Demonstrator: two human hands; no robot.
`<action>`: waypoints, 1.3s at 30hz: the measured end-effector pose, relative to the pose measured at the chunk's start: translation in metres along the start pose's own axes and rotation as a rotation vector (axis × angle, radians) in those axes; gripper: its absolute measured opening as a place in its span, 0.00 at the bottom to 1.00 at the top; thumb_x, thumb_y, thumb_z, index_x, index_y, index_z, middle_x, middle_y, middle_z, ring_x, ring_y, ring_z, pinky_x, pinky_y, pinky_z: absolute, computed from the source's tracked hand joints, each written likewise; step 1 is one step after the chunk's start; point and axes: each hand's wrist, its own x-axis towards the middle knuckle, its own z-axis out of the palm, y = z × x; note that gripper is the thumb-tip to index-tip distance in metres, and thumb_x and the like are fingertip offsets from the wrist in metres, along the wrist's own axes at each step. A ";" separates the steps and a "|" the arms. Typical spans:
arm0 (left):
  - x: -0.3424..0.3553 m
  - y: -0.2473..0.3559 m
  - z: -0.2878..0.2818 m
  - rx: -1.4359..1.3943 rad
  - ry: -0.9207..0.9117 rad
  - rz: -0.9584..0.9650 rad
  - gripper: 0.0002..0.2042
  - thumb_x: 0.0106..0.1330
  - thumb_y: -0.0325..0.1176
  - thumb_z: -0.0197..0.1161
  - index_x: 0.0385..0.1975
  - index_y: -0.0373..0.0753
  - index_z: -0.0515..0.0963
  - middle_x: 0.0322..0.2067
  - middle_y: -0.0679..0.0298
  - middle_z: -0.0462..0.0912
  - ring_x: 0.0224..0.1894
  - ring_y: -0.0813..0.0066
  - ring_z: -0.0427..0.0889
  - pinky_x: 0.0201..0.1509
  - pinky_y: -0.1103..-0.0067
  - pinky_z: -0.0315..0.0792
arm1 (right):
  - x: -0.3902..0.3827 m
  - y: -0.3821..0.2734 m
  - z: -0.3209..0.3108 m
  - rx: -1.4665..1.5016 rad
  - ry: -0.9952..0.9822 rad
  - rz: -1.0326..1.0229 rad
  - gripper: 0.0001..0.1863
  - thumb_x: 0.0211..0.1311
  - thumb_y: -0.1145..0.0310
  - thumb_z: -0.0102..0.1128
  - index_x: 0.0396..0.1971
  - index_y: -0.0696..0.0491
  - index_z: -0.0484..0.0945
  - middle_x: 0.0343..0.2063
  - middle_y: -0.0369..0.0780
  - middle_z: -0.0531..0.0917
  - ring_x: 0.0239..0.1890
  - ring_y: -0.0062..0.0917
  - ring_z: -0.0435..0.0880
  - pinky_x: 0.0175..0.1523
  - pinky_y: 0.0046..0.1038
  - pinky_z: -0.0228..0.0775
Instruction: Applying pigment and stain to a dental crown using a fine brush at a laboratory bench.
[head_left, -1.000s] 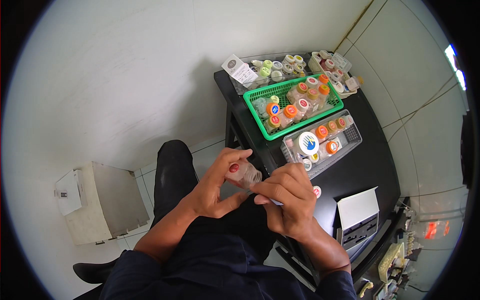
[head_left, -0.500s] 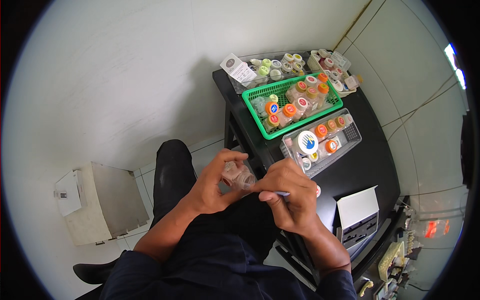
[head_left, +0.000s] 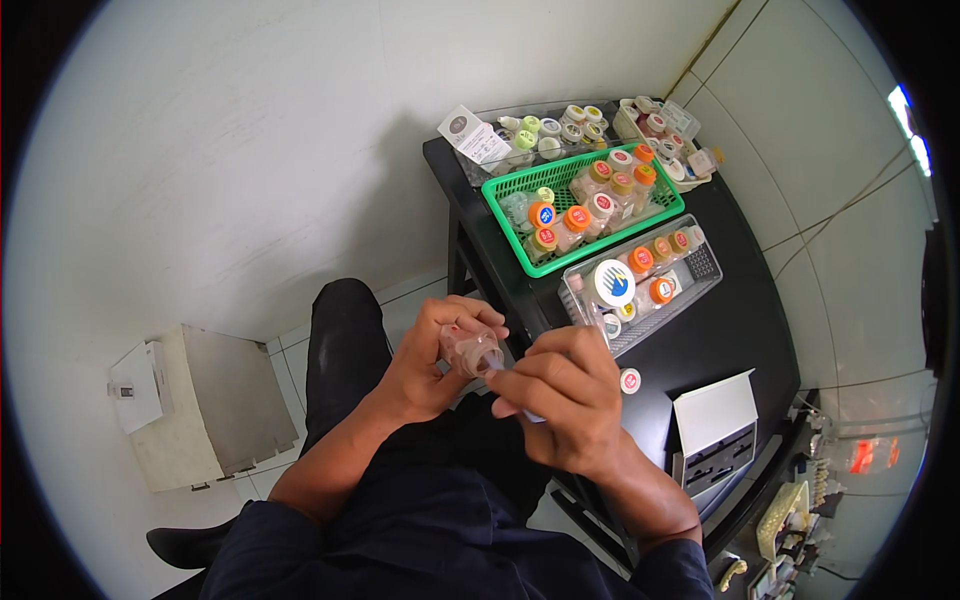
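My left hand (head_left: 418, 372) is closed around a small clear plastic bottle (head_left: 463, 346) with a pinkish tint. The bottle is tilted, and its uncapped mouth points toward my right hand (head_left: 570, 400). That hand's fingers are pinched on a thin, pale stick-like tool (head_left: 535, 416), mostly hidden by the fingers. The tool's end appears to be at or just inside the bottle's mouth; how deep it reaches I cannot tell. A white cap with a red centre (head_left: 629, 380) lies on the black table (head_left: 640, 403) beside my right hand.
A green basket (head_left: 535, 268) of capped bottles stands on the table, with a grey tray (head_left: 650, 333) of bottles nearer me. More small jars (head_left: 550, 128) sit behind. At right lies an opened white case (head_left: 718, 412) with a black slotted insert. A pale box (head_left: 240, 400) stands at left.
My right hand has turned and brought the tool to the bottle's mouth. The bottle has tilted slightly in my left hand. The white cap now shows fully.
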 end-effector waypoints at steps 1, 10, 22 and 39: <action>-0.002 -0.001 0.000 -0.049 0.014 -0.044 0.28 0.69 0.21 0.73 0.64 0.38 0.67 0.59 0.54 0.76 0.56 0.70 0.84 0.62 0.71 0.80 | -0.002 -0.001 0.002 0.034 -0.001 -0.013 0.16 0.45 0.71 0.78 0.38 0.50 0.89 0.33 0.32 0.85 0.39 0.31 0.82 0.43 0.34 0.70; 0.000 0.008 0.001 -0.027 0.022 -0.190 0.27 0.63 0.19 0.74 0.64 0.37 0.78 0.61 0.61 0.74 0.59 0.71 0.82 0.65 0.75 0.73 | -0.006 0.000 0.006 -0.049 0.047 -0.001 0.15 0.47 0.72 0.77 0.38 0.50 0.88 0.34 0.33 0.84 0.39 0.32 0.81 0.44 0.35 0.70; -0.004 0.001 0.013 -0.172 0.102 -0.278 0.30 0.63 0.32 0.84 0.59 0.41 0.70 0.56 0.60 0.79 0.55 0.74 0.83 0.60 0.75 0.79 | -0.006 0.003 0.012 0.110 0.078 0.060 0.12 0.49 0.73 0.78 0.35 0.52 0.86 0.31 0.34 0.83 0.37 0.33 0.82 0.45 0.37 0.70; -0.005 -0.003 0.009 -0.145 0.025 -0.199 0.29 0.65 0.31 0.81 0.63 0.37 0.73 0.59 0.59 0.71 0.61 0.69 0.81 0.68 0.71 0.76 | -0.007 0.004 0.014 -0.011 -0.005 0.021 0.18 0.46 0.74 0.79 0.40 0.51 0.88 0.32 0.35 0.84 0.38 0.34 0.81 0.45 0.37 0.69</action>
